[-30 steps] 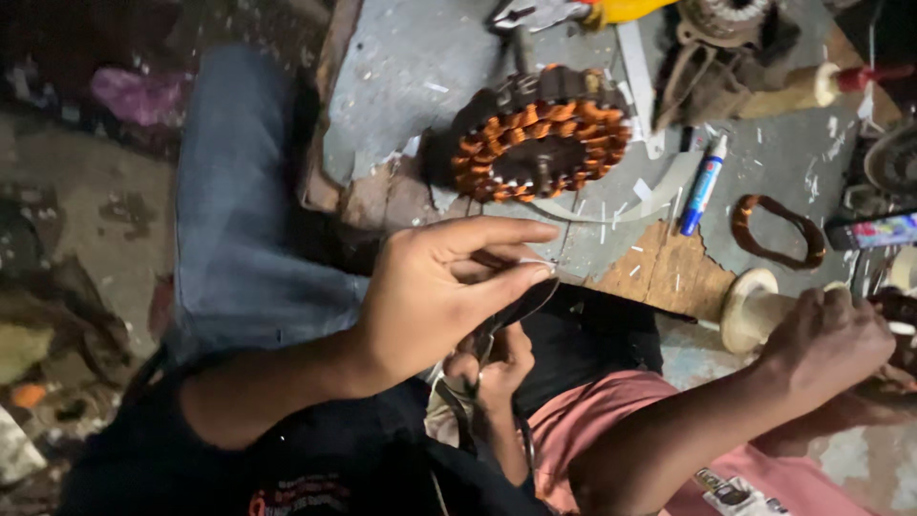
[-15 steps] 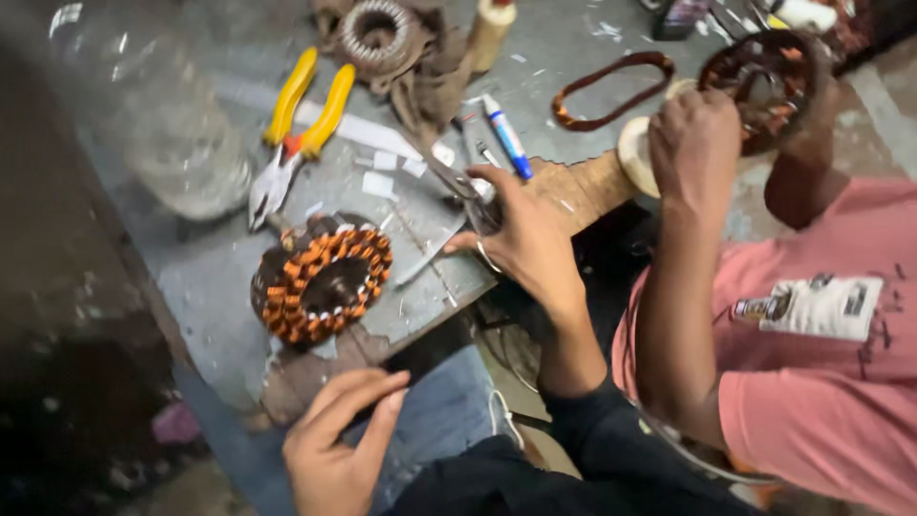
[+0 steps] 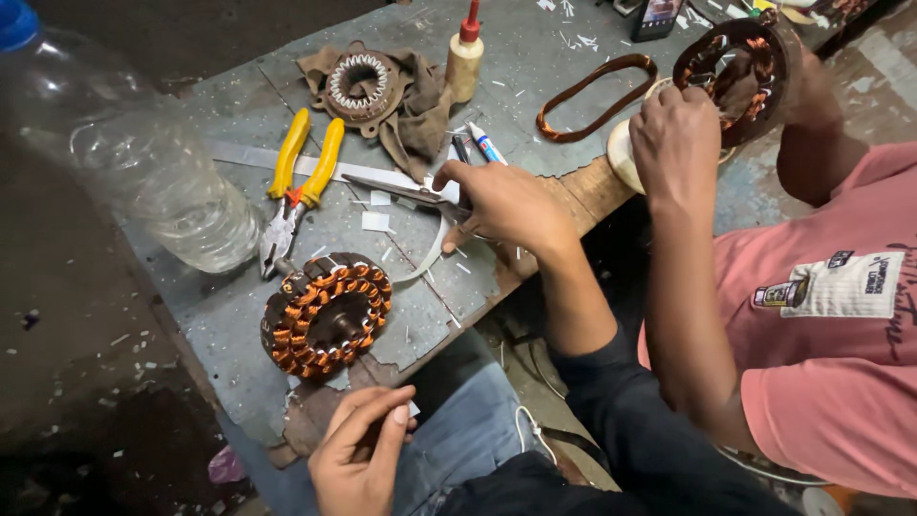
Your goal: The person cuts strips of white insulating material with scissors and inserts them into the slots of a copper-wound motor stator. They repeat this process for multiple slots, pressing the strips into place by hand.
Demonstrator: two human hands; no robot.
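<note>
On bench, right hand [image 3: 511, 205] gripping scissors [image 3: 401, 191]

my right hand [image 3: 506, 203] on scissors [image 3: 406, 191] | my left hand [image 3: 361, 457] at desk [image 3: 239, 325] edge | copper-wound stator [image 3: 327, 313] between

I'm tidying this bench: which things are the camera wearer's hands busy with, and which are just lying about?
In hand:
right hand on grey metal scissors
left hand nearest the copper-wound round stator

Lying about:
yellow-handled pliers
clear plastic bottle
blue-and-white pen
</note>
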